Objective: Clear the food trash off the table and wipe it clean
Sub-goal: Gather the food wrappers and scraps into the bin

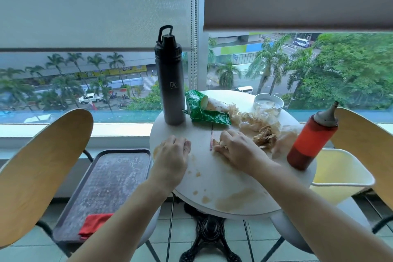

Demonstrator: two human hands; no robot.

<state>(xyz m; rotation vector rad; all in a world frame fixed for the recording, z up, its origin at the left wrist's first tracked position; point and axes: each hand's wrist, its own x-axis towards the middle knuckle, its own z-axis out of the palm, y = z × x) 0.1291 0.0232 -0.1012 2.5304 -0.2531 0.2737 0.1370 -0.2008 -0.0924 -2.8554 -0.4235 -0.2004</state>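
Observation:
A small round white table [212, 178] carries brown spill stains near its front edge. Food trash lies across its far half: a green snack bag [204, 110], a paper cone [214, 103], crumpled clear wrappers [255, 119] and brown crumpled scraps [264, 137]. A thin red straw [211, 139] lies between my hands. My left hand [172, 153] rests on the table's left side with fingers curled, holding nothing visible. My right hand [234, 149] grips a small pale scrap beside the brown scraps.
A tall black bottle [169, 83] stands at the table's back left. A red squeeze bottle [311, 138] stands at the right edge. A white bowl [269, 100] sits at the back. A dark tray [106, 189] with a red cloth [93, 224] lies on the left chair; a yellow-white bin [342, 174] is on the right.

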